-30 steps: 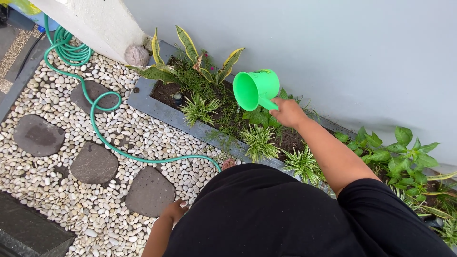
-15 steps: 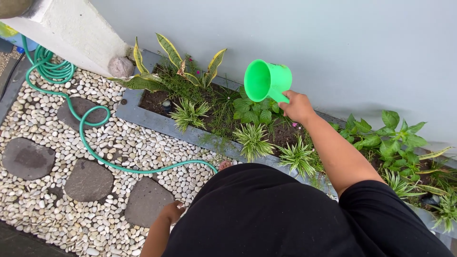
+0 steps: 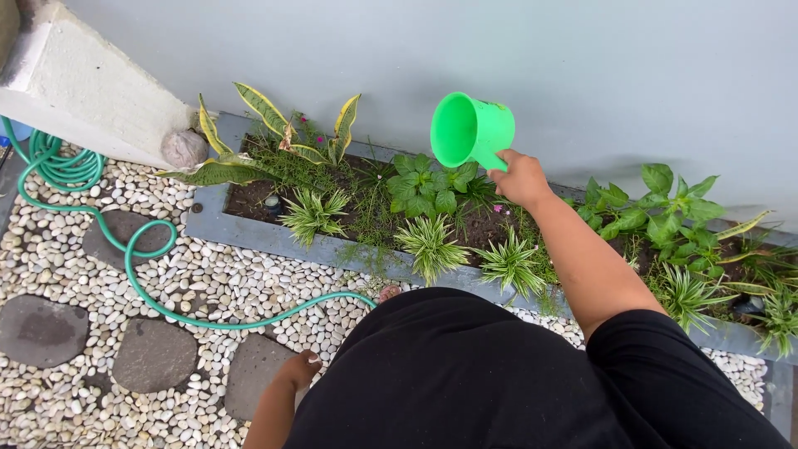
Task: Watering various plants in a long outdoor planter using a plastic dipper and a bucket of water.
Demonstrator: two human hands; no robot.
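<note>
Your right hand (image 3: pixel 521 177) grips the handle of the bright green plastic scoop (image 3: pixel 470 130), tipped over the grey planter bed's (image 3: pixel 249 235) back edge. Pour slowly, low over the broad-leaved green plant (image 3: pixel 426 189). Your left hand (image 3: pixel 301 370) hangs loosely curled, holding nothing.

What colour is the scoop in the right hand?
Bright green scoop, held by the right hand; seen in the head view.

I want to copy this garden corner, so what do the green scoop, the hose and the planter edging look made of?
The green scoop in the right hand looks like moulded plastic: uniform bright colour, thin smooth rim, slight sheen. The hose seems flexible rubber or vinyl, since it curls loosely over the pebbles. The planter edging appears to be grey concrete or cut stone, matte and straight-edged; which one is unclear.
</note>
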